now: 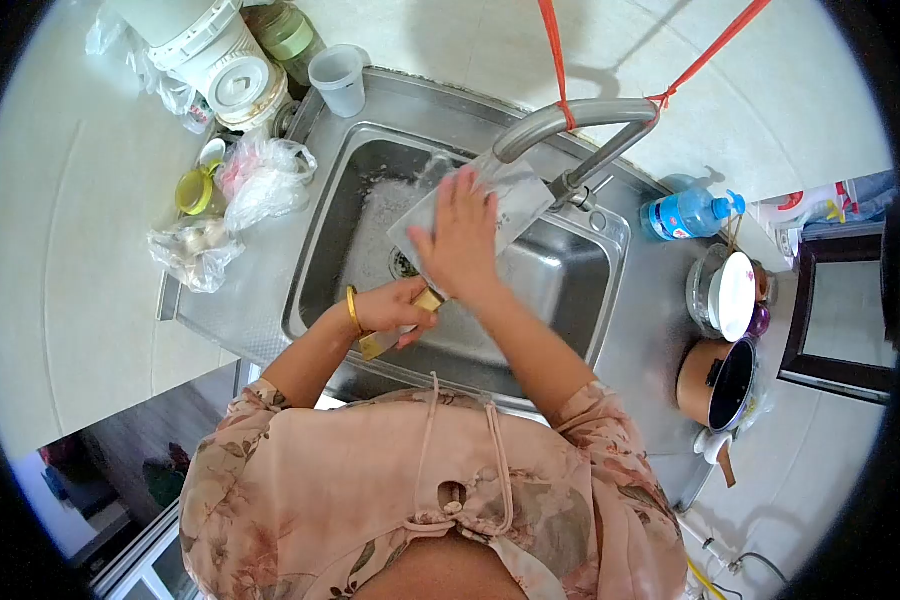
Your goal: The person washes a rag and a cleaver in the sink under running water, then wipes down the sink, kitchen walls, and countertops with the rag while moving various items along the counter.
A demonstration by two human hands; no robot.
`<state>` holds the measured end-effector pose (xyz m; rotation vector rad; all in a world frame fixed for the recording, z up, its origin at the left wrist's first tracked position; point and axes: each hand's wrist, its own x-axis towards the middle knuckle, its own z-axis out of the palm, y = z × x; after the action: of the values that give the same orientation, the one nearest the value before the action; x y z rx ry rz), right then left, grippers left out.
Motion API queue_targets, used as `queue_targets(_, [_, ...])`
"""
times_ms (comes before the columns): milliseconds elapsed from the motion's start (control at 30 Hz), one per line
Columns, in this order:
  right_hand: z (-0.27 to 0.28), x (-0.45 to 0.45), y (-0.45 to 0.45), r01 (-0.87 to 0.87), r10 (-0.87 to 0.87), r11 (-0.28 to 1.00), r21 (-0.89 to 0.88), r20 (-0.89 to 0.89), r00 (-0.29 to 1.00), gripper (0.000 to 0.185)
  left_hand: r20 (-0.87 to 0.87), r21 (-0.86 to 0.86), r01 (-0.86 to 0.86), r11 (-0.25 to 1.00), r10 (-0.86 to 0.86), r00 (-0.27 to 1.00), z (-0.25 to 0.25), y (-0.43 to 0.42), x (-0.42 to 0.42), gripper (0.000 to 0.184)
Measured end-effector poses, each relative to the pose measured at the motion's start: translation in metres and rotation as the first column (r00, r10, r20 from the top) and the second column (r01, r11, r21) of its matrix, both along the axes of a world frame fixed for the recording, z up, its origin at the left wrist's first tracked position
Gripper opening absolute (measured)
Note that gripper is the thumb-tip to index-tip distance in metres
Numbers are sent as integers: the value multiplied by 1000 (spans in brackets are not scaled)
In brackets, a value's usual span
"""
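A cleaver (518,212) with a broad grey blade is held tilted over the metal sink (610,290), under the curved faucet (580,114). My left hand (395,308), with a gold bangle at the wrist, is wrapped round its yellowish handle. Flat on the upper face of the blade lies my right hand (462,235), its fingers stretched out. Water appears to run from the faucet mouth onto the blade. Part of the blade is hidden under my right hand.
Plastic bags (268,180), a white cup (338,80) and a white bucket (202,40) stand on the left. To the right are a blue soap bottle (682,215), stacked bowls (732,296) and a copper-coloured pot (705,380). A red cord (710,50) is tied to the faucet.
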<state>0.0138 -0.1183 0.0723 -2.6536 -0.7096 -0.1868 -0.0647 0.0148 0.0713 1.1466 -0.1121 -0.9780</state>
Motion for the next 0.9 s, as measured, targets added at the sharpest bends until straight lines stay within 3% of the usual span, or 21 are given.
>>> queue_targets(67, [2, -21, 7, -122, 123, 992, 37, -14, 992, 72, 59, -20, -4, 1000, 5, 998, -18, -1, 1, 34])
queue_targets(167, [11, -9, 0, -149, 155, 977, 152, -30, 987, 70, 95, -21, -30, 999, 31, 995, -6, -2, 6, 27])
queue_targets(267, [9, 10, -9, -200, 188, 915, 349, 70, 980, 53, 45, -8, -42, 999, 43, 998, -1, 1, 11, 26])
queue_targets(367, [23, 14, -8, 28, -56, 925, 380, 63, 996, 30, 14, -2, -60, 998, 60, 998, 11, -3, 11, 26])
queue_targets(533, [21, 24, -8, 72, -65, 941, 331, -31, 997, 13, 31, 34, -65, 997, 64, 997, 11, -10, 9, 24])
queue_targets(767, [27, 24, -10, 38, -30, 962, 271, -35, 999, 15, 78, 86, -53, 995, 46, 996, 6, -14, 13, 23])
queue_targets(867, [21, 42, -16, 204, -199, 961, 187, -43, 979, 15, 89, 93, -73, 993, 65, 994, 2, -17, 13, 22])
queue_targets(900, [25, 38, -13, 131, -113, 965, 226, -91, 989, 15, 93, 88, -81, 993, 73, 993, 1, -18, 14, 22])
